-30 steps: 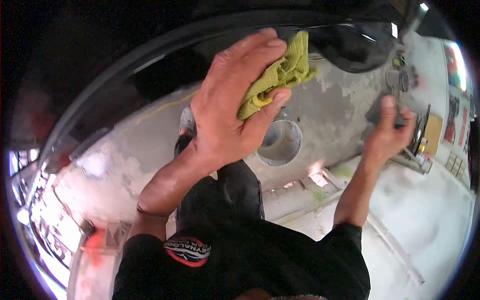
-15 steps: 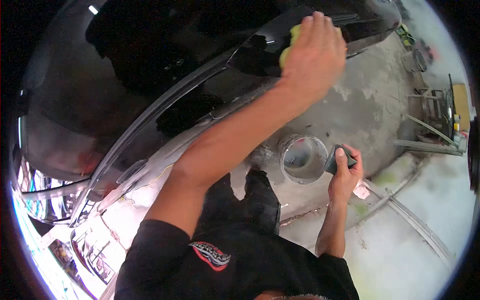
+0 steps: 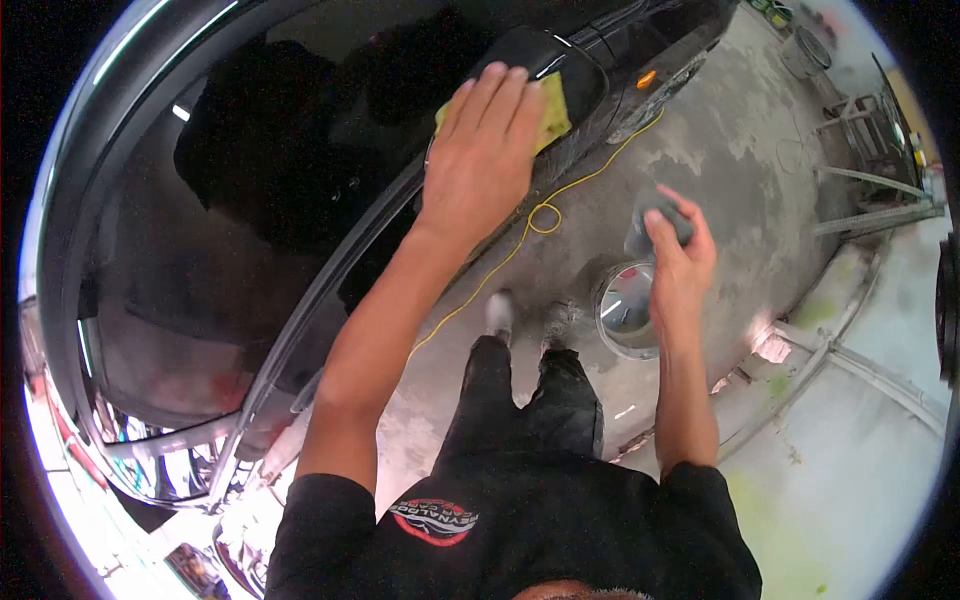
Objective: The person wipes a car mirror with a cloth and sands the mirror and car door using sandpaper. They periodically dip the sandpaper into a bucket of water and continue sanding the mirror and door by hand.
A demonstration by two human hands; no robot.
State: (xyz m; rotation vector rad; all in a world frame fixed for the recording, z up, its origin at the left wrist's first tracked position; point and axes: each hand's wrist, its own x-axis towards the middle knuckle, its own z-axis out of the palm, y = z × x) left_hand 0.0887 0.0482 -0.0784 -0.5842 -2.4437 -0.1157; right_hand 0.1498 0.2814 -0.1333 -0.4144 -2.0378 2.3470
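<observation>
My left hand (image 3: 480, 165) lies flat on a yellow cloth (image 3: 553, 110), pressing it to the glossy black car (image 3: 250, 230) at what looks like its side mirror (image 3: 525, 55). The cloth sticks out on both sides of my fingers. In my right hand (image 3: 685, 250) I grip a dark grey block (image 3: 650, 222) between thumb and fingers, held above the floor. Just below that hand stands a round bucket (image 3: 606, 318) with liquid in it, partly covered by my wrist.
A yellow cord (image 3: 500, 262) with a small loop runs along the concrete floor (image 3: 740, 190) beside the car. Metal frames (image 3: 865, 180) and another bucket (image 3: 805, 52) stand at the right. A pale sheeted surface (image 3: 860, 400) with bars lies at lower right.
My left hand and the yellow cloth have moved left across the car. My right hand has risen with the grey block. The view has shifted, showing the cord and my feet.
</observation>
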